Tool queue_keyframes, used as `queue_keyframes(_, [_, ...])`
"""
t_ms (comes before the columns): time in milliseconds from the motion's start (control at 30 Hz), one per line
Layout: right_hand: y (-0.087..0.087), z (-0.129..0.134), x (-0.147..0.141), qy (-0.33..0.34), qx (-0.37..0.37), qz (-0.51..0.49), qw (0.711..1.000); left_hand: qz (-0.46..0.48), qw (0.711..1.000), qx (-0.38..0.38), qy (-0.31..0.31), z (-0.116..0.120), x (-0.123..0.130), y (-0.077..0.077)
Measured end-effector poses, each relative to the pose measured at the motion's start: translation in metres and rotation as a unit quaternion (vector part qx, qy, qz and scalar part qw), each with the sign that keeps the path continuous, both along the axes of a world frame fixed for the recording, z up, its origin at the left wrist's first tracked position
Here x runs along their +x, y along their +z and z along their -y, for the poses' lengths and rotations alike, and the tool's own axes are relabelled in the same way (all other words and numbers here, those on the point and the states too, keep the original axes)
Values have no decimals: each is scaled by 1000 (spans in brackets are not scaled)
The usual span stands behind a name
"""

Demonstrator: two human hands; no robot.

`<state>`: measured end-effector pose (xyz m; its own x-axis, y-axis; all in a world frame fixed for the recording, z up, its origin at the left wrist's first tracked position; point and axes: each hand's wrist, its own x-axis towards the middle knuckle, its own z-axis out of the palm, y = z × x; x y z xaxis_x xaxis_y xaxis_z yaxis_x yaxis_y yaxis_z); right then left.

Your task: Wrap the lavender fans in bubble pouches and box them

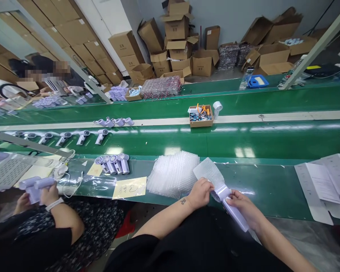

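Note:
A lavender handheld fan, shaped like a small hair dryer, lies tilted in front of my body. My right hand is closed around it just below its round head. At that head my left hand has its fingers pinched on the near edge of a clear bubble wrap bag. The bag reaches away from me over the bench edge, touching the fan's head; whether any of the fan is inside is hard to see. Left of it lies a fanned stack of bubble wrap bags.
Several lavender fans stand by a handwritten yellow paper. More lie along the green conveyor. A small carton and a tape roll sit beyond. White folded boxes are right. A co-worker's hands hold lavender parts at left.

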<state>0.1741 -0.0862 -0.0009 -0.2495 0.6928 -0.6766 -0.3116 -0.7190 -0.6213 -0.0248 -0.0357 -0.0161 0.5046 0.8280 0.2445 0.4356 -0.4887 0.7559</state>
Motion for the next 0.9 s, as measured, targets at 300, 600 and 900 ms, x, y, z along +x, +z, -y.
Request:
queue_keyframes(300, [18, 11, 1, -49, 0, -36, 998, -86, 970, 209, -90, -2, 13, 21])
queue_keyframes(600, [16, 18, -1, -131, -30, -46, 990, -76, 979, 151, -113, 8, 9, 16])
queue_keyframes(900, [10, 35, -8, -210, -29, -79, 974, -1, 990, -69, -124, -23, 35, 5])
